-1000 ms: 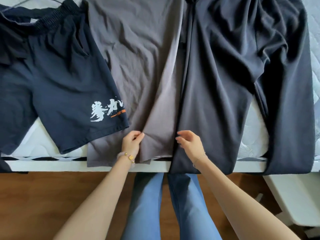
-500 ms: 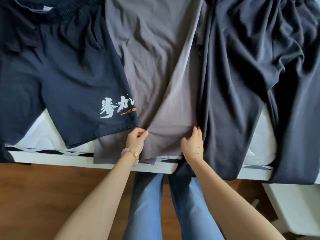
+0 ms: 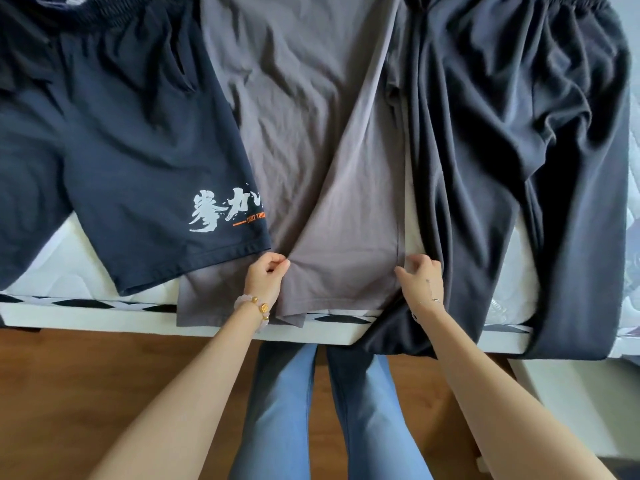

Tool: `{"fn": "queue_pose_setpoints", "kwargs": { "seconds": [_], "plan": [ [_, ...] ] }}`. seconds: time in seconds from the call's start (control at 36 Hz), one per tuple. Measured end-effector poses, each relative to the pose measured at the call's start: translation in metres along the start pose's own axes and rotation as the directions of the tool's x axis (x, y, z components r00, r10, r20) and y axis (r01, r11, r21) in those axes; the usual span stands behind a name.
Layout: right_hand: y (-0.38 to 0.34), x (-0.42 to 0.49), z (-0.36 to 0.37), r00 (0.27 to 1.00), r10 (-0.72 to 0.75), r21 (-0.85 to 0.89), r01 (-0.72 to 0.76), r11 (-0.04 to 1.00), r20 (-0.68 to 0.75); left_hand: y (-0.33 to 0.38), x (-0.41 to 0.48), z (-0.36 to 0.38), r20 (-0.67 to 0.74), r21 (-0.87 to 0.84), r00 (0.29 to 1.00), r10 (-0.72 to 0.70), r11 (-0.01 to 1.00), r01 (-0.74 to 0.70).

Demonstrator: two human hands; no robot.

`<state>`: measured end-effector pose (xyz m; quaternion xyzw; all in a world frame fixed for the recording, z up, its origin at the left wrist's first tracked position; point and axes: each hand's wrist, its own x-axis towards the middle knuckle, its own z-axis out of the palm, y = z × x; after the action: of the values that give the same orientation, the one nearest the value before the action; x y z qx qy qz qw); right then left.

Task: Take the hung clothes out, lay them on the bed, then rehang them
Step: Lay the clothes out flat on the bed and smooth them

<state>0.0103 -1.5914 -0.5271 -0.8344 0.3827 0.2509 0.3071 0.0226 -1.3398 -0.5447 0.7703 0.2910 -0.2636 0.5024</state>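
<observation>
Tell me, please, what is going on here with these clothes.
A person stands at the edge of the bed, where three garments lie side by side: navy shorts, a grey garment in the middle and black trousers. The left hand pinches a fold near the grey garment's hem, and the right hand grips its right edge beside the trousers. Rehanging does not seem to have begun.

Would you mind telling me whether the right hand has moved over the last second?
Yes. The right hand has moved rightward, farther from the white print on the navy shorts, pulling the grey garment with it.
</observation>
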Motion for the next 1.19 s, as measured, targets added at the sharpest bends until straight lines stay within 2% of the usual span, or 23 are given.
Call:
{"fn": "queue_pose_setpoints", "kwargs": {
  "seconds": [0.06, 0.11, 0.14, 0.19, 0.25, 0.31, 0.39, 0.47, 0.56, 0.61, 0.81, 0.92, 1.03, 1.19],
  "plan": [
    [-0.003, -0.002, 0.007, 0.998, 0.034, 0.120, -0.041, 0.992, 0.058, -0.004, -0.002, -0.005, -0.058, 0.006, 0.998, -0.001, 1.000, 0.001],
    [-0.006, -0.004, 0.013, 0.992, 0.082, 0.177, -0.098, 0.979, 0.097, -0.011, -0.006, -0.015, -0.282, 0.121, 0.959, 0.033, 0.993, 0.001],
    [-0.006, -0.003, 0.015, 0.990, 0.092, 0.173, -0.109, 0.979, 0.105, -0.015, -0.009, -0.023, -0.422, 0.184, 0.905, 0.049, 0.982, 0.032],
    [-0.005, -0.001, 0.017, 0.989, 0.093, 0.136, -0.108, 0.985, 0.113, -0.026, -0.013, -0.043, -0.617, 0.235, 0.787, 0.011, 0.957, 0.170],
    [-0.002, 0.002, 0.016, 0.988, 0.100, 0.113, -0.113, 0.987, 0.117, -0.043, -0.014, -0.064, -0.665, 0.222, 0.739, -0.109, 0.916, 0.335],
    [0.001, 0.005, 0.011, 0.986, 0.115, 0.087, -0.126, 0.988, 0.119, -0.058, -0.014, -0.085, -0.641, 0.212, 0.739, -0.206, 0.878, 0.429],
    [0.006, 0.011, 0.003, 0.985, 0.139, 0.024, -0.142, 0.990, 0.099, -0.075, -0.012, -0.112, -0.582, 0.228, 0.775, -0.247, 0.865, 0.447],
    [0.009, 0.015, -0.003, 0.982, 0.177, -0.033, -0.175, 0.984, 0.063, -0.079, -0.006, -0.126, -0.518, 0.252, 0.824, -0.229, 0.880, 0.402],
    [0.011, 0.018, -0.006, 0.979, 0.205, -0.092, -0.204, 0.975, 0.011, -0.074, 0.003, -0.125, -0.347, 0.246, 0.921, -0.178, 0.930, 0.272],
    [0.011, 0.019, -0.009, 0.973, 0.229, -0.116, -0.230, 0.966, -0.027, -0.070, 0.008, -0.124, -0.297, 0.265, 0.944, -0.141, 0.938, 0.224],
    [0.023, 0.026, -0.039, 0.931, 0.294, -0.172, -0.333, 0.927, -0.216, -0.072, 0.016, -0.149, -0.436, 0.249, 0.888, -0.147, 0.928, 0.276],
    [0.027, 0.024, -0.043, 0.940, 0.274, -0.227, -0.317, 0.921, -0.204, -0.066, 0.022, -0.162, -0.481, 0.306, 0.865, -0.144, 0.897, 0.319],
    [0.028, 0.013, -0.033, 0.956, 0.241, -0.270, -0.279, 0.922, -0.165, -0.066, 0.020, -0.162, -0.473, 0.310, 0.857, -0.203, 0.873, 0.378],
    [0.042, 0.013, -0.038, 0.967, 0.222, -0.307, -0.250, 0.918, -0.122, -0.076, 0.009, -0.158, -0.372, 0.351, 0.909, -0.187, 0.878, 0.324]
  ]
}}
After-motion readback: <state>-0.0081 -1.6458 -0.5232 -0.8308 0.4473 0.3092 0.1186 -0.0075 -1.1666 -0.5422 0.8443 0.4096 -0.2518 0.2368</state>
